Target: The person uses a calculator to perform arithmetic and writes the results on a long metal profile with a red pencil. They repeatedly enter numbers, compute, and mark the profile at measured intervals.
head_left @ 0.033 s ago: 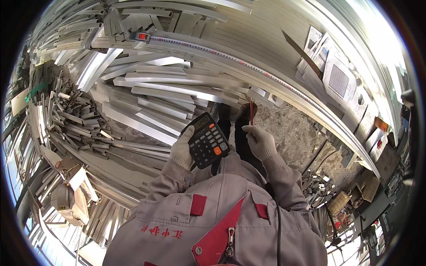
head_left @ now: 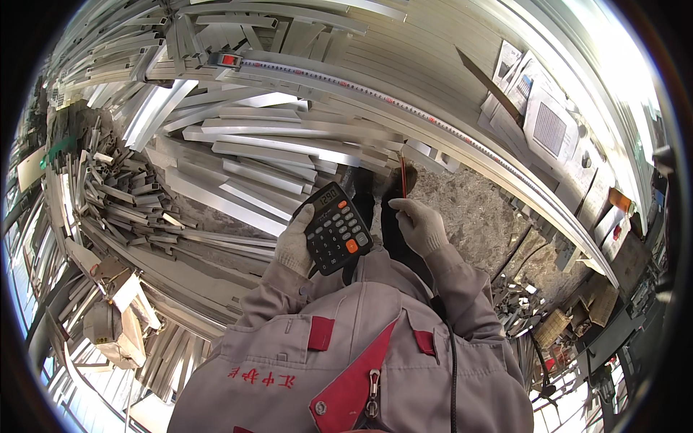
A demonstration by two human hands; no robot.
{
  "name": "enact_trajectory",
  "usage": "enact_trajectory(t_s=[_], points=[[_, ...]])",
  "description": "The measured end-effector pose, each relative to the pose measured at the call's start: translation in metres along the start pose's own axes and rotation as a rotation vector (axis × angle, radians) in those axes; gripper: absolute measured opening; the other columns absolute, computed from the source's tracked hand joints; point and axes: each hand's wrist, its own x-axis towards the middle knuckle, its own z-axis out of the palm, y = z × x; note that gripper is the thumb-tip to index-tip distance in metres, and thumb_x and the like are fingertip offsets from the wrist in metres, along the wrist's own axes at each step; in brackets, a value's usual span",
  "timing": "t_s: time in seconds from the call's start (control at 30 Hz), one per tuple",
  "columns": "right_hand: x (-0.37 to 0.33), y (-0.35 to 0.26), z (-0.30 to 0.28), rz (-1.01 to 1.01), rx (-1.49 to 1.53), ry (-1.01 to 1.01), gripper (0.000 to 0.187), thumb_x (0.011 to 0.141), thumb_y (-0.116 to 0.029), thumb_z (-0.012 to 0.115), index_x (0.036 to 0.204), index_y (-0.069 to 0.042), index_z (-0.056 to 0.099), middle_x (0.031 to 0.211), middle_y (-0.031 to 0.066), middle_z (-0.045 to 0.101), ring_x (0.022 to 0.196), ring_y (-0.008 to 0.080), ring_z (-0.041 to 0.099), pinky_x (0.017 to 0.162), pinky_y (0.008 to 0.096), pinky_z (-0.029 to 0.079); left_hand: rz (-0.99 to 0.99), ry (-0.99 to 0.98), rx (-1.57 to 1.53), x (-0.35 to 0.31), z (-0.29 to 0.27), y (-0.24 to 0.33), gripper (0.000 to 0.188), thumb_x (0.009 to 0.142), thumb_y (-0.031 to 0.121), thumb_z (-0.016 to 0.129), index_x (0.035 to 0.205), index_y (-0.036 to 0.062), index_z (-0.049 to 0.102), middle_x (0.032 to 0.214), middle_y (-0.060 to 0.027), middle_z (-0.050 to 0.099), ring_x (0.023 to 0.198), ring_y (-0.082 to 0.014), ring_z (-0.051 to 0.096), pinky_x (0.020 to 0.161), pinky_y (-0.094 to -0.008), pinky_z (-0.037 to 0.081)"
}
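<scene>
My left hand [head_left: 294,244], in a pale knit glove, grips a black desk calculator [head_left: 338,237] by its left side, tilted, with its display lit up with digits. Its keys are dark apart from a few orange ones. To the right of it, my right hand [head_left: 423,225], gloved the same way, is closed on a thin red pencil [head_left: 403,177] that points up and away from me. The pencil is apart from the calculator keys. Beyond both hands, a tape measure [head_left: 229,60] with a red-marked case lies with its blade [head_left: 375,95] drawn out to the right along a long metal profile.
Many cut silver metal profiles [head_left: 260,148] lie piled ahead and left. Short offcuts [head_left: 126,191] heap up at far left. Papers [head_left: 541,119] and a dark flat blade-like strip [head_left: 491,86] rest on the surface at upper right. A cardboard box [head_left: 112,332] stands lower left.
My right hand and the pencil have shifted slightly to the left, towards the calculator. My left hand keeps its hold on the calculator.
</scene>
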Motion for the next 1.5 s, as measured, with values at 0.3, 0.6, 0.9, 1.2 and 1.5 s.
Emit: enact_trajectory(t_s=[0.3,0.6,0.9,1.2,1.5], points=[[0.133,-0.08,0.012,-0.3,-0.103,-0.072,0.026,0.102,-0.019,0.063,0.125,-0.015,0.074,0.112,0.0123,0.078,0.097,0.0337,0.077,0.085,0.046,0.061,-0.061,-0.263,-0.095,-0.027,0.011,0.006,0.046,0.115,0.038,0.05,0.141,0.0022,0.063,0.12,-0.0172,0.077,0.1,-0.0302,0.079,0.089,-0.0467,0.068],[0.193,-0.116,0.043,-0.164,-0.119,-0.122,0.029,0.1,-0.027,0.062,0.123,-0.017,0.077,0.107,0.0145,0.08,0.1,0.0373,0.076,0.087,0.0497,0.06,-0.13,-0.345,-0.051,-0.029,-0.01,0.003,0.059,0.106,0.048,0.061,0.142,0.0005,0.061,0.118,-0.0189,0.076,0.102,-0.0314,0.079,0.088,-0.0469,0.069],[0.14,-0.073,0.026,-0.184,-0.025,0.009,0.026,0.102,-0.02,0.061,0.122,-0.015,0.077,0.109,0.0127,0.08,0.099,0.0378,0.076,0.086,0.0476,0.061,-0.057,-0.613,0.088,-0.027,-0.009,-0.003,0.067,0.092,0.049,0.079,0.132,-0.0031,0.067,0.114,-0.0175,0.077,0.097,-0.0318,0.078,0.088,-0.0452,0.066],[0.118,-0.035,0.015,0.042,0.106,0.141,0.029,0.102,-0.024,0.063,0.126,-0.015,0.076,0.11,0.0183,0.079,0.1,0.0385,0.076,0.09,0.048,0.06,0.115,-0.524,0.316,-0.027,-0.016,-0.019,0.072,0.094,0.067,0.072,0.11,-0.0023,0.068,0.094,-0.0135,0.069,0.078,-0.0248,0.07,0.068,-0.0374,0.06],[0.093,-0.019,0.005,-0.033,0.096,0.183,0.026,0.101,-0.021,0.065,0.123,-0.014,0.077,0.107,0.0167,0.08,0.1,0.0381,0.076,0.09,0.0456,0.061,0.002,-0.652,0.26,-0.028,-0.022,-0.027,0.08,0.091,0.062,0.078,0.133,-0.005,0.064,0.114,-0.019,0.074,0.098,-0.0305,0.076,0.089,-0.0445,0.065]])
